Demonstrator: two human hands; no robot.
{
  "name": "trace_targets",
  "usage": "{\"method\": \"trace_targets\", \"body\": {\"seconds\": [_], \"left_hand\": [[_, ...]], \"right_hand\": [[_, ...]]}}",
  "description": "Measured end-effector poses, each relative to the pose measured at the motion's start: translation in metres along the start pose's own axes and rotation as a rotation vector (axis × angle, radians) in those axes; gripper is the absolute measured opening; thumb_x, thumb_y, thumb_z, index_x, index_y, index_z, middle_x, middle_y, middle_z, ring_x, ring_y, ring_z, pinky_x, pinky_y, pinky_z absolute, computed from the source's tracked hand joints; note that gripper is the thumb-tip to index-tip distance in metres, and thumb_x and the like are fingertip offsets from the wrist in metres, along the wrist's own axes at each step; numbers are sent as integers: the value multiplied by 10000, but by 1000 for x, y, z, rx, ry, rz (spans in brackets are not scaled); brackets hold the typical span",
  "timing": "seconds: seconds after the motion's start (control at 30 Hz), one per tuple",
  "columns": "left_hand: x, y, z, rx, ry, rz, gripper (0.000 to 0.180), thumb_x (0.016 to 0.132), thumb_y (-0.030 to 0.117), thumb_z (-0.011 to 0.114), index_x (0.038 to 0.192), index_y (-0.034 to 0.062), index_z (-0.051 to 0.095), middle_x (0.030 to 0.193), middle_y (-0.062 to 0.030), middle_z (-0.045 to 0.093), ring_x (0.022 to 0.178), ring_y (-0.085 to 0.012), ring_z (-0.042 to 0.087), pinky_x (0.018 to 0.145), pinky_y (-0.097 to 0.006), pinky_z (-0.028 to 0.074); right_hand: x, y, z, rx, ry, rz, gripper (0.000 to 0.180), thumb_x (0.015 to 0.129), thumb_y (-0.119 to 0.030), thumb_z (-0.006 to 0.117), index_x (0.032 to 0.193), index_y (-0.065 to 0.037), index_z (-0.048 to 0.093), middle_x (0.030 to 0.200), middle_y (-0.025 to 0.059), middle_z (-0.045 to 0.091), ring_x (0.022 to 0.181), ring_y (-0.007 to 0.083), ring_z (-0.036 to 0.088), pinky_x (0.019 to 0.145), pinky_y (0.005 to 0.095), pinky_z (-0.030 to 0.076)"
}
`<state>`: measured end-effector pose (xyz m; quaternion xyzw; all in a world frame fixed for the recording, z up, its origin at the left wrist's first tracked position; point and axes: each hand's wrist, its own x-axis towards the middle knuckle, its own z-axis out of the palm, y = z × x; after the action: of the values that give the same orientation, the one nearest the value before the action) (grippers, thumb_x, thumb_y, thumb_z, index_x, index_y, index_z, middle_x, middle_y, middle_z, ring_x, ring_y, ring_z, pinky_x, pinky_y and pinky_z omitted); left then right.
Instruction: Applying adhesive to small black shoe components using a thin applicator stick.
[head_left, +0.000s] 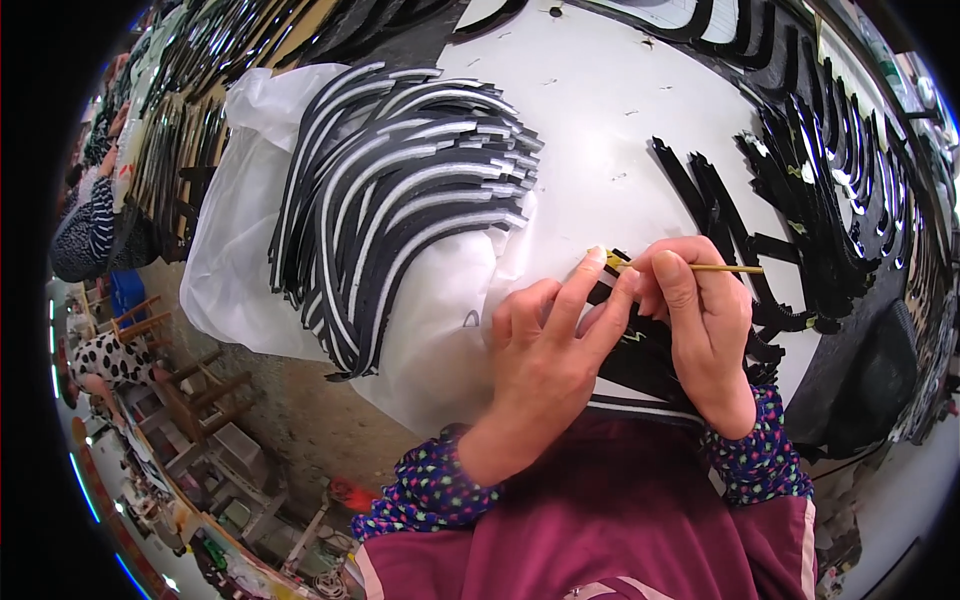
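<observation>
My right hand (700,335) pinches a thin golden-brown stick (728,268) between thumb and fingers, its shaft pointing out to the right. A small yellow patch (613,260) shows by the fingertips, at the end of a black strip (598,294); whether it belongs to the stick or the strip I cannot tell. My left hand (550,360) is closed over that strip, index finger reaching forward and thumb close to the right hand's fingers. More black pieces (640,360) lie beneath both hands. To the left, a fanned pile of curved black-and-white strips (400,190) rests on white plastic sheeting (240,240).
Loose black strips (715,200) lie on the white tabletop (590,120) at right. Beyond them hang or lie many glossy black strips (850,190). Wooden stools (205,395) stand on the floor at left. Another person in spotted clothing (110,360) is farther left.
</observation>
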<state>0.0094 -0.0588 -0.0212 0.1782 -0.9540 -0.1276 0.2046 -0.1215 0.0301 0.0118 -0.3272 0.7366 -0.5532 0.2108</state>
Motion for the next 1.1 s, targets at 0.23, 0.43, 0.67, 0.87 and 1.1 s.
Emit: {"method": "trace_targets", "body": {"seconds": [0.23, 0.43, 0.67, 0.87, 1.1], "left_hand": [[-1, 0, 0, -61, 16, -11, 428, 823, 75, 697, 1227, 211, 735, 1386, -7, 571, 1028, -202, 493, 926, -329, 383], [-1, -1, 1, -53, 30, 0, 410, 838, 77, 691, 1229, 197, 729, 1383, -15, 573, 1036, -200, 499, 919, -332, 390], [2, -1, 4, -30, 81, 0, 255, 845, 109, 699, 1085, 182, 737, 1321, -19, 620, 1006, -169, 535, 894, -327, 412], [2, 0, 3, -30, 76, -1, 254, 847, 108, 699, 1086, 185, 735, 1319, -16, 622, 1009, -167, 535, 892, -325, 414], [0, 0, 3, -25, 67, 1, 253, 851, 115, 698, 1090, 191, 735, 1322, -9, 624, 1010, -164, 534, 890, -324, 416]], "right_hand": [[0, 11, 5, -121, -13, -117, 110, 1016, -50, 591, 1004, 48, 641, 836, 101, 651, 615, 150, 604, 551, 263, 489], [1, 12, 8, -233, -19, -218, 93, 1007, -42, 597, 1004, 40, 641, 844, 111, 649, 615, 187, 608, 548, 278, 493], [7, 15, 7, -211, -50, -298, 83, 1001, -33, 603, 1000, 43, 634, 851, 111, 655, 620, 192, 609, 542, 287, 500], [-1, 15, 11, -240, 37, -251, 87, 1002, -40, 602, 992, 38, 641, 859, 110, 663, 621, 193, 611, 547, 289, 504], [0, 15, 9, -231, -17, -260, 72, 992, -32, 616, 989, 35, 642, 862, 109, 665, 615, 190, 607, 540, 289, 494]]}}
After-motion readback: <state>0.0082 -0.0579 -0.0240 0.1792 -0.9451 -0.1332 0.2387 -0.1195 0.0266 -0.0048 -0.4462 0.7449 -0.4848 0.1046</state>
